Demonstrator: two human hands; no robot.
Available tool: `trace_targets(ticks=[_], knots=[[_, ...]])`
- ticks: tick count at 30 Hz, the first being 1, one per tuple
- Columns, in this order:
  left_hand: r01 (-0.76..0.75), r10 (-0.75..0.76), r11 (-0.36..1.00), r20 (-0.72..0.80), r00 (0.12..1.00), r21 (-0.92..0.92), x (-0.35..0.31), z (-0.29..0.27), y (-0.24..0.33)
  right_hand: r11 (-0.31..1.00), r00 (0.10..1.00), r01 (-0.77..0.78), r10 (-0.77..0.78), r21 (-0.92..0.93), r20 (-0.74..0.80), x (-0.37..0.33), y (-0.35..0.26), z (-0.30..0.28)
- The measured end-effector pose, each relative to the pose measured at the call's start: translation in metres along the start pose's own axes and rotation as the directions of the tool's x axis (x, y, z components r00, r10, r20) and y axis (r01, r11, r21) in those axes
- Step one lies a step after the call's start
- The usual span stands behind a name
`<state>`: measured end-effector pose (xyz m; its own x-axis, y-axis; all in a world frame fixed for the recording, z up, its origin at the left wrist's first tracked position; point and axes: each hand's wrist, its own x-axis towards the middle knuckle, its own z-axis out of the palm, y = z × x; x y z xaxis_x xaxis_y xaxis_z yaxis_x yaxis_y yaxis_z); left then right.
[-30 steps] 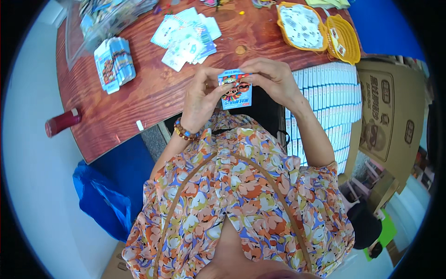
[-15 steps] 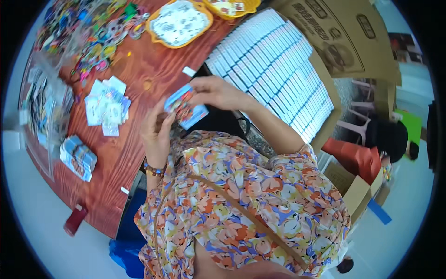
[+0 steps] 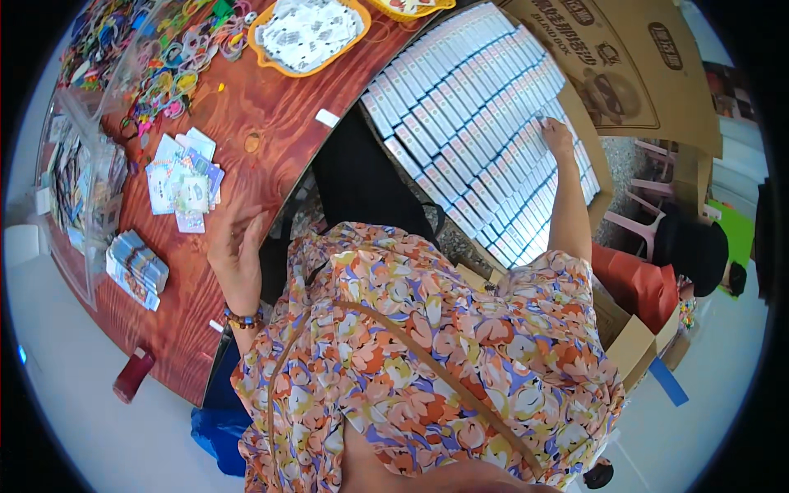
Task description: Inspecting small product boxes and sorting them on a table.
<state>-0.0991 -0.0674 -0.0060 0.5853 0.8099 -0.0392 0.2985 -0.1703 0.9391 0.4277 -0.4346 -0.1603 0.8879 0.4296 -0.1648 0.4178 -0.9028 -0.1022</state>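
My left hand (image 3: 237, 256) hovers at the table's edge with its fingers loosely bent and apart, holding nothing that shows. Beside it on the wood lie a loose pile of pale cards (image 3: 185, 181) and a fanned stack of cards (image 3: 136, 269). Over on the right, my right hand (image 3: 557, 136) is down at the far right part of a carton packed with rows of slim white boxes (image 3: 468, 107). Its fingers are curled together against the rows; whatever they pinch is hidden.
Colourful bands and trinkets (image 3: 177, 62) heap at the table's far left, near a clear bin of packets (image 3: 86, 181). An orange tray (image 3: 308, 72) holds small white packets. The carton's raised flap (image 3: 608, 66) stands at the far right, with pink stools (image 3: 649, 193) beyond.
My hands have parted. The colourful flat pack between them is out of sight. My right hand has swung right to the white boxes; my left has drawn back left and opened.
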Motion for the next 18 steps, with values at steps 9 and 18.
trace_targets(ticks=[9, 18], knots=[[0.028, 0.152, 0.911, -0.399, 0.904, 0.412, 0.017, -0.045, -0.057, 0.893, 0.947, 0.319, -0.312, -0.318, 0.074, 0.048, 0.154, 0.042], [0.103, 0.258, 0.636, -0.337, 0.905, 0.765, 0.044, -0.047, -0.066, 0.982, 0.998, 0.012, -0.024, 0.191, 0.063, 0.045, 0.092, 0.059]])
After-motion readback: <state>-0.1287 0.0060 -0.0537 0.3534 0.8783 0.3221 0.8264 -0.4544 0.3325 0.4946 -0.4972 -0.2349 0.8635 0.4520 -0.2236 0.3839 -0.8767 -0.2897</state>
